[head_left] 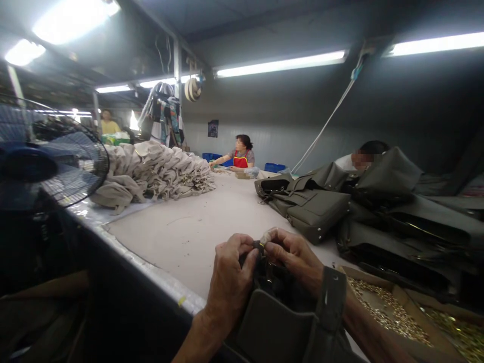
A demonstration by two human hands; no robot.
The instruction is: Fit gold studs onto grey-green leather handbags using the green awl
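**Pale worktable, two hands closed on a bag fitting**

Against the near edge of the worktable (196,232) lies a dark bag (272,327), its strap (330,297) draped over the right wrist. The left hand (230,277) and right hand (295,259) meet just above it. Their fingers are curled tight, both pinching a small fitting (260,246) at the bag's top. What kind of fitting it is cannot be told at this size. Just right of the right forearm sits a cardboard box (403,295) holding small brass-coloured parts (378,307). Further along the table, grey-green bags (313,206) are stacked, with darker bags (416,227) piled to their right. On the left stands a fan (49,161), and beyond it a heap of beige fabric (155,171). At the far end a person in a red apron (242,156) reaches over the table. Another person (363,156) is half hidden behind the bags.
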